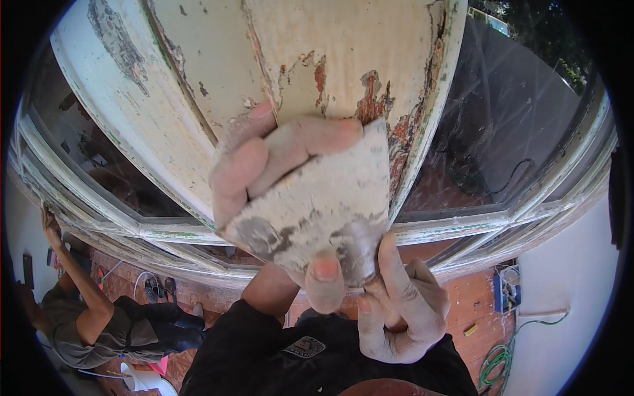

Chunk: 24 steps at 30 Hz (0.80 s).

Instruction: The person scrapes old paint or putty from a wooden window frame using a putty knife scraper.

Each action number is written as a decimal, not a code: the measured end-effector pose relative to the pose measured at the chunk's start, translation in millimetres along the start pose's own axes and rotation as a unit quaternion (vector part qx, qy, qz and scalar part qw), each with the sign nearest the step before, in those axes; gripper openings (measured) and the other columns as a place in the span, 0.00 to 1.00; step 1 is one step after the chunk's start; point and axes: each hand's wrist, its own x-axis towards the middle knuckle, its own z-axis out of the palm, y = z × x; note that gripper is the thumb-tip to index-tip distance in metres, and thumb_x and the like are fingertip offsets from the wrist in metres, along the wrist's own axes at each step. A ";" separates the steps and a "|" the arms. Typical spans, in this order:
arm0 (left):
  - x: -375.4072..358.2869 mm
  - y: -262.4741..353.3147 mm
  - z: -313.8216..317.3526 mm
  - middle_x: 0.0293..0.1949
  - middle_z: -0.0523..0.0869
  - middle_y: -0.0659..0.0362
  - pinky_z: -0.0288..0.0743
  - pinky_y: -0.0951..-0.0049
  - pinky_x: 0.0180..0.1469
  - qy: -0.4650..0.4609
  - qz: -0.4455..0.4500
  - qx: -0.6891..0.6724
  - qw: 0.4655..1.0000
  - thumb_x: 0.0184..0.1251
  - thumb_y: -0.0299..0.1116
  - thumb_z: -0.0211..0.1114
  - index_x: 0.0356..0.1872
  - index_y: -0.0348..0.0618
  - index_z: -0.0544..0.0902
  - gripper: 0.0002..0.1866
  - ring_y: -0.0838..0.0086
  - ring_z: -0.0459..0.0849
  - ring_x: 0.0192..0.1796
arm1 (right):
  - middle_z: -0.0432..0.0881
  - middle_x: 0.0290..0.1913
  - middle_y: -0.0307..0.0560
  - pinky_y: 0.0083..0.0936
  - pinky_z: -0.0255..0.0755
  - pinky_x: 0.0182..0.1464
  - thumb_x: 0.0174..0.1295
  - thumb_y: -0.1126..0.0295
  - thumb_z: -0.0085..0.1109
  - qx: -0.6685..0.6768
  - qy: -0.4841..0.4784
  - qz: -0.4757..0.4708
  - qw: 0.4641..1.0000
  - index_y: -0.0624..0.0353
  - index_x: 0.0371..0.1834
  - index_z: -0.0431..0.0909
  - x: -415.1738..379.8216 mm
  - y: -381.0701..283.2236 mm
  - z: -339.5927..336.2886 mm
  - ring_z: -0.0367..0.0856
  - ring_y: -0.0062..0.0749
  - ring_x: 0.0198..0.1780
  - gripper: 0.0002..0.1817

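Observation:
A wide putty knife with a whitish, paint-smeared blade is held up close to the camera. My right hand grips its short wooden handle, with the index finger along the blade's lower edge. My left hand clasps the blade from the left, its fingers curled over the upper edge and its thumb pressed on the front face. Both hands look dusty. Right behind the blade stands a cream wooden panel with flaking paint and reddish bare patches.
Glazed window frames with chipped white paint stretch along both sides. At the lower left a co-worker raises an arm to the frame. A white bucket is near that person. A blue box and a green hose lie at right.

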 end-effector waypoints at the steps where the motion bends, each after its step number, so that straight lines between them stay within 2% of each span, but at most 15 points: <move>1: -0.3 1.4 0.1 0.48 0.85 0.37 0.49 0.56 0.79 0.002 -0.006 -0.003 1.000 0.66 0.57 0.62 0.73 0.39 0.53 0.46 0.56 0.83 0.57 | 0.85 0.22 0.40 0.18 0.59 0.27 0.54 0.77 0.68 0.018 0.016 -0.015 1.000 0.75 0.64 0.77 -5.4 2.8 2.7 0.77 0.19 0.19 0.30; 3: 1.3 2.3 0.6 0.48 0.85 0.38 0.50 0.56 0.79 0.008 -0.014 -0.006 1.000 0.65 0.57 0.63 0.73 0.38 0.53 0.46 0.56 0.83 0.57 | 0.85 0.22 0.40 0.18 0.59 0.27 0.54 0.78 0.68 0.036 0.034 -0.037 0.998 0.76 0.64 0.77 -4.5 4.1 3.8 0.76 0.19 0.18 0.31; 6: 3.2 2.5 1.9 0.48 0.85 0.38 0.51 0.56 0.78 0.011 -0.025 -0.008 1.000 0.65 0.58 0.63 0.73 0.37 0.53 0.47 0.56 0.83 0.56 | 0.86 0.23 0.41 0.18 0.60 0.27 0.53 0.78 0.68 0.020 0.008 0.008 1.000 0.76 0.64 0.76 1.1 -0.8 0.9 0.78 0.20 0.20 0.31; 9: 3.6 3.2 2.9 0.49 0.85 0.38 0.52 0.55 0.77 0.010 -0.035 -0.014 0.999 0.64 0.59 0.64 0.73 0.36 0.53 0.48 0.56 0.83 0.56 | 0.87 0.24 0.42 0.18 0.60 0.27 0.53 0.79 0.68 0.037 0.017 -0.028 0.999 0.77 0.64 0.76 5.7 -0.7 -0.6 0.79 0.21 0.20 0.32; 11: 1.4 4.4 2.3 0.49 0.84 0.38 0.53 0.55 0.77 0.010 -0.043 -0.016 0.999 0.64 0.59 0.65 0.73 0.35 0.53 0.49 0.55 0.83 0.55 | 0.87 0.25 0.43 0.18 0.60 0.27 0.54 0.78 0.68 0.015 -0.020 0.012 1.000 0.77 0.64 0.76 -2.1 -5.8 -4.0 0.78 0.20 0.19 0.31; 15: -3.0 7.8 0.4 0.49 0.84 0.38 0.55 0.55 0.76 0.021 -0.082 -0.023 0.996 0.63 0.61 0.65 0.72 0.34 0.53 0.50 0.55 0.83 0.54 | 0.87 0.24 0.42 0.18 0.59 0.26 0.54 0.78 0.67 0.068 0.033 -0.022 0.997 0.77 0.64 0.76 1.3 7.2 6.4 0.74 0.19 0.17 0.31; 16: -3.5 9.3 2.4 0.49 0.84 0.38 0.55 0.55 0.76 0.028 -0.093 -0.020 0.995 0.63 0.61 0.66 0.72 0.33 0.53 0.51 0.55 0.83 0.54 | 0.88 0.25 0.42 0.18 0.60 0.26 0.55 0.78 0.67 0.043 0.016 -0.014 0.999 0.77 0.65 0.75 1.7 2.7 2.4 0.74 0.19 0.17 0.31; 19: 0.2 5.9 4.0 0.50 0.84 0.39 0.51 0.53 0.75 0.050 -0.073 0.012 0.996 0.62 0.61 0.63 0.73 0.30 0.52 0.52 0.56 0.81 0.54 | 0.90 0.30 0.45 0.19 0.63 0.28 0.57 0.77 0.67 0.018 -0.010 -0.012 1.000 0.77 0.65 0.74 -0.9 1.5 1.2 0.76 0.23 0.18 0.31; 21: -4.5 -2.8 -4.4 0.58 0.76 0.43 0.64 0.57 0.72 -0.006 -0.023 0.007 1.000 0.60 0.65 0.66 0.75 0.34 0.49 0.56 0.59 0.77 0.60 | 0.89 0.32 0.50 0.21 0.67 0.30 0.59 0.76 0.67 0.078 0.033 0.002 0.996 0.78 0.65 0.75 -7.1 6.2 7.0 0.77 0.26 0.21 0.29; 23: -5.7 -7.1 -1.7 0.63 0.72 0.45 0.71 0.59 0.70 -0.033 0.010 0.002 0.999 0.59 0.66 0.68 0.77 0.36 0.48 0.59 0.60 0.76 0.63 | 0.89 0.33 0.54 0.23 0.70 0.33 0.60 0.76 0.66 0.121 0.077 0.009 0.990 0.78 0.63 0.76 -13.2 10.6 11.3 0.79 0.28 0.23 0.28; 24: -7.5 -6.9 7.1 0.56 0.77 0.43 0.64 0.57 0.70 0.069 0.058 0.042 0.995 0.60 0.65 0.66 0.77 0.32 0.45 0.59 0.59 0.75 0.62 | 0.89 0.33 0.56 0.23 0.71 0.33 0.61 0.75 0.66 0.090 0.072 -0.003 0.993 0.79 0.64 0.75 -16.2 13.0 6.4 0.79 0.28 0.24 0.28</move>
